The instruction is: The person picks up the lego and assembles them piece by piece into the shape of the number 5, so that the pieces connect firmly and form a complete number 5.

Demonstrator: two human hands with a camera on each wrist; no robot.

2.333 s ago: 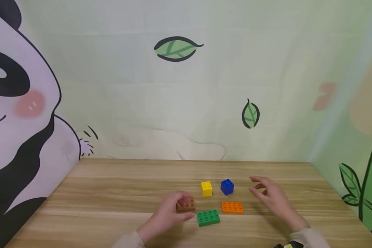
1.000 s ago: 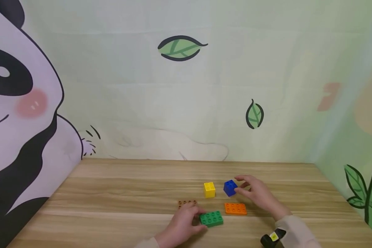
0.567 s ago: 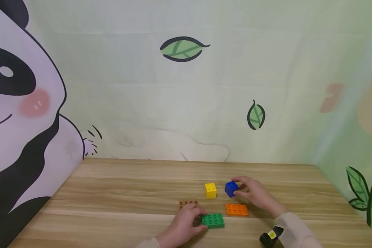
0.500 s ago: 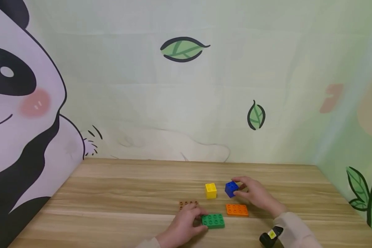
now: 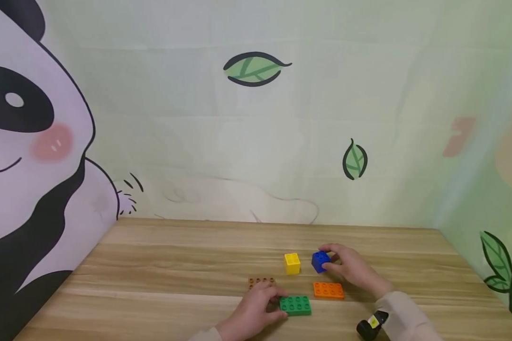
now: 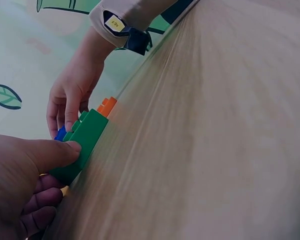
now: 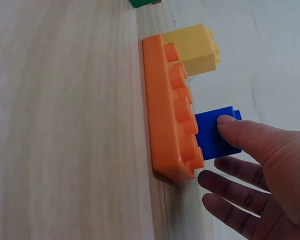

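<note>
My left hand [image 5: 256, 308] pinches the left end of the green building brick [image 5: 296, 306], thumb on its near side and fingers toward the back. In the left wrist view the thumb lies against the green brick [image 6: 85, 150]. Farther back, my right hand [image 5: 352, 267] holds the small blue brick [image 5: 319, 262] between thumb and forefinger. The right wrist view shows that thumb on the side of the blue brick [image 7: 210, 132], the other fingers spread below. Both bricks appear to stand on the table. Behind the left hand lies a brown brick [image 5: 262, 280], partly covered.
A small yellow brick [image 5: 292, 264] stands left of the blue one. An orange brick [image 5: 328, 290] lies between the blue and green bricks. The wooden table [image 5: 175, 255] ends at a printed wall [image 5: 196, 142]. A black wrist device [image 5: 372, 326] is on the right sleeve.
My left hand has gone from the brown brick to the green one, which has turned squarer to the table edge. My right hand has moved left and taken hold of the blue brick.
</note>
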